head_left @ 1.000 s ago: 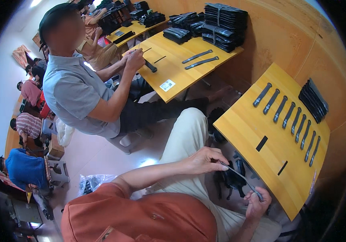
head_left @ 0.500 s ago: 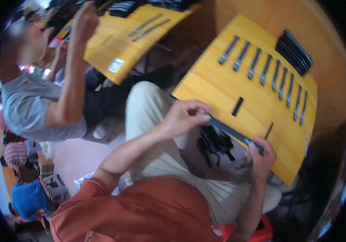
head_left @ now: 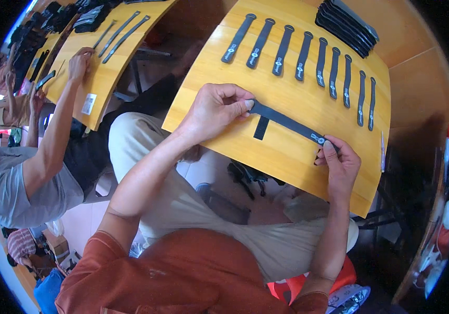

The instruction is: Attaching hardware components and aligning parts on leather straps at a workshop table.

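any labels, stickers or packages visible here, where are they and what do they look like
Small white rectangular sticker: near the front edge of the co-worker's wooden table, upper left.
Small pale printed marks on the row of black straps: one low on each strap, on the near wooden table.
Same pale mark on the held black strap: near its end by the right hand; the left hand pinches the other end.
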### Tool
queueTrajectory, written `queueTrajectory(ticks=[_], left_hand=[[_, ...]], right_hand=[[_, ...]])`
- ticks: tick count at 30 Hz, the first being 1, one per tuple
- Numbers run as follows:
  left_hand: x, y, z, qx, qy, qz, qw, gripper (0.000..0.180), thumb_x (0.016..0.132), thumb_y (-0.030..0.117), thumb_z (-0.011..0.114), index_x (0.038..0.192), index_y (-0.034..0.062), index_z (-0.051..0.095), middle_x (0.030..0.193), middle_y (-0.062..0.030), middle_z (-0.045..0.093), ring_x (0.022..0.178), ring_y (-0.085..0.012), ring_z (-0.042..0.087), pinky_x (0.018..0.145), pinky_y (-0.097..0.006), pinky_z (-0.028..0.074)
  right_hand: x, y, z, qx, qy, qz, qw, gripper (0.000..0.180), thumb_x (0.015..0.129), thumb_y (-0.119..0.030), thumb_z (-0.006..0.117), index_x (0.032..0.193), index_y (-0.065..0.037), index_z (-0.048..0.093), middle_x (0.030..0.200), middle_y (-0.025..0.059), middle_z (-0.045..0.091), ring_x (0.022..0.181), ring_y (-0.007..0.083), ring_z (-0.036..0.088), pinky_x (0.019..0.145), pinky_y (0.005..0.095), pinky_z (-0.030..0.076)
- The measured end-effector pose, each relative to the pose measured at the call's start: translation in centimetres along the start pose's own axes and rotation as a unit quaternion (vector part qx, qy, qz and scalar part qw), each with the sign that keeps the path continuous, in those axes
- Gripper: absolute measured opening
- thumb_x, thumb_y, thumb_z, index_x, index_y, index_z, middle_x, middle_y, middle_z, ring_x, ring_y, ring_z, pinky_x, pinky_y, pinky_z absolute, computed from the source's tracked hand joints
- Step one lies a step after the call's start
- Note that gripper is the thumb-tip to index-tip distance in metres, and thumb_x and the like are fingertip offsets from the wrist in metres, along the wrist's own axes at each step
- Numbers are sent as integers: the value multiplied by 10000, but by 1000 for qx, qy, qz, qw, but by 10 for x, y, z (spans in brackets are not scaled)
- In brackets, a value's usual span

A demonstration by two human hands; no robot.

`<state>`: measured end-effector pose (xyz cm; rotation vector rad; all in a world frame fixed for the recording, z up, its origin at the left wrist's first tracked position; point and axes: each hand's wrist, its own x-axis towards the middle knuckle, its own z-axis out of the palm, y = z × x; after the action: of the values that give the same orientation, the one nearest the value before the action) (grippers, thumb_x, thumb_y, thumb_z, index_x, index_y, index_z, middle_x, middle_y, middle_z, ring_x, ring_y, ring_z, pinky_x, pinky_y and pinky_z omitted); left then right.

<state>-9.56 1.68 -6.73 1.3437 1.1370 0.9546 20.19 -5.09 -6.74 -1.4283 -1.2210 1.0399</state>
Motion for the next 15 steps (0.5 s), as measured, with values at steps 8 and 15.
queueTrajectory(ticks=[8, 15], left_hand=[[18, -3, 3, 43, -21, -5, 999, 159, 913, 87, 691, 1013, -31, 726, 770, -43, 707, 693, -59, 626, 640, -221, 519], [19, -1, 6, 93, -29, -22, 995, 166, 916, 100, 671, 1022, -13, 732, 796, -95, 727, 687, -100, 653, 646, -272, 525]], right_hand=[[18, 4, -12, 0, -2, 44, 999, 214, 963, -114, 622, 1110, 31, 677, 764, 52, 643, 610, 108, 591, 563, 240, 520], [24, 4, -18, -78, 24, 52, 995, 193, 937, -94, 657, 1086, 26, 683, 775, 48, 648, 588, 100, 583, 534, 238, 500]])
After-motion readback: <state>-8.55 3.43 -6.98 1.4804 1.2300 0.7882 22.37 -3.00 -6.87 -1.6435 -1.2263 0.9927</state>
